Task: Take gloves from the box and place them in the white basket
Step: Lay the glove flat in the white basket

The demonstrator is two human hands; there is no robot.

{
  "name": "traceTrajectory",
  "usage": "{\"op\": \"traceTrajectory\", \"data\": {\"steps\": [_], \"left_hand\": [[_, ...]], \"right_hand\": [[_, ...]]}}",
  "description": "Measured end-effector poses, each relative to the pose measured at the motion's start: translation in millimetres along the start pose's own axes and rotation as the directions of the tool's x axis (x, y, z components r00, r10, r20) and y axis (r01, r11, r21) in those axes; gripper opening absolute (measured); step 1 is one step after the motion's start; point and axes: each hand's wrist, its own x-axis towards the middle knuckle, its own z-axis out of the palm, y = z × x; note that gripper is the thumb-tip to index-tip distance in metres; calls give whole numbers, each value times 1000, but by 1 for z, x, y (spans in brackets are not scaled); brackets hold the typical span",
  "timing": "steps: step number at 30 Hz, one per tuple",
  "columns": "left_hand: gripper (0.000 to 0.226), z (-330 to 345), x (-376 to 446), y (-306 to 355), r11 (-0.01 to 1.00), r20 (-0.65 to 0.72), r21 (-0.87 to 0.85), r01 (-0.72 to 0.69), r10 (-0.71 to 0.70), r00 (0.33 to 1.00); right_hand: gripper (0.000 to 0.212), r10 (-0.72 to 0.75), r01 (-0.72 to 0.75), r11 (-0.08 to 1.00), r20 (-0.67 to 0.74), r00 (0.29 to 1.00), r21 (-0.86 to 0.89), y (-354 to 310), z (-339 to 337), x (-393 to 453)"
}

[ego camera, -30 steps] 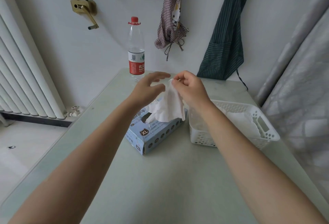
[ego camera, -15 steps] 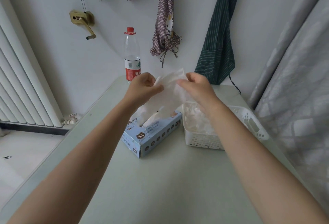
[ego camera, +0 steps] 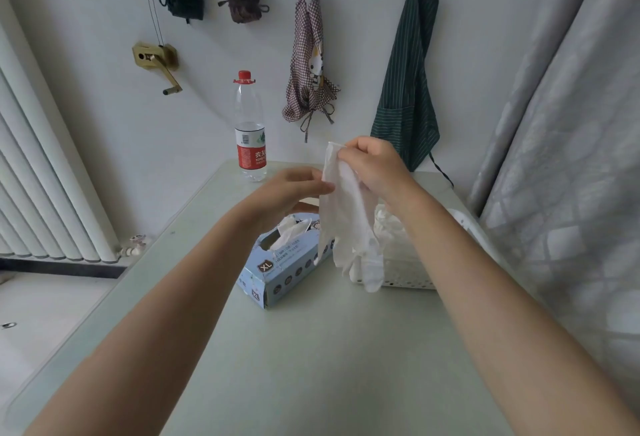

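Observation:
My right hand (ego camera: 372, 167) pinches the cuff of a white glove (ego camera: 348, 224), which hangs full length between the box and the basket. My left hand (ego camera: 289, 191) pinches the glove's left edge lower down, above the box. The blue glove box (ego camera: 282, 267), marked XL, lies on the table with another white glove poking from its top slot. The white basket (ego camera: 408, 278) stands to the right of the box, mostly hidden by my right forearm and the hanging glove; crumpled white gloves lie inside it.
A plastic water bottle (ego camera: 250, 130) with a red cap stands at the table's far edge. Aprons (ego camera: 407, 89) and small bags hang on the wall behind. A grey curtain (ego camera: 571, 158) runs along the right, a radiator (ego camera: 38, 175) on the left. The pale green table (ego camera: 311, 366) stretches toward me.
The glove came fully out of the box and now hangs straight down. My right hand rose with the cuff; my left hand dropped lower along the glove's edge.

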Motion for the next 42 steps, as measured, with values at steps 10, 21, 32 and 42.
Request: {"op": "traceTrajectory", "data": {"steps": [10,21,32,42], "left_hand": [[21,-22,15,-47,957,-27,-42,289,-290,957],[12,33,113,-23,842,-297,467,271,-140,945],[47,148,130,-86,419,54,907,-35,-33,998],[72,150,131,-107,367,131,930,-23,-271,953]], "right_hand": [[15,113,-107,993,-127,985,58,37,-5,20],[10,458,-438,886,-136,879,154,134,-69,20],[12,274,-398,836,-342,899,-377,213,-115,2],[33,26,-232,397,-241,970,-888,216,-116,-8]]}}
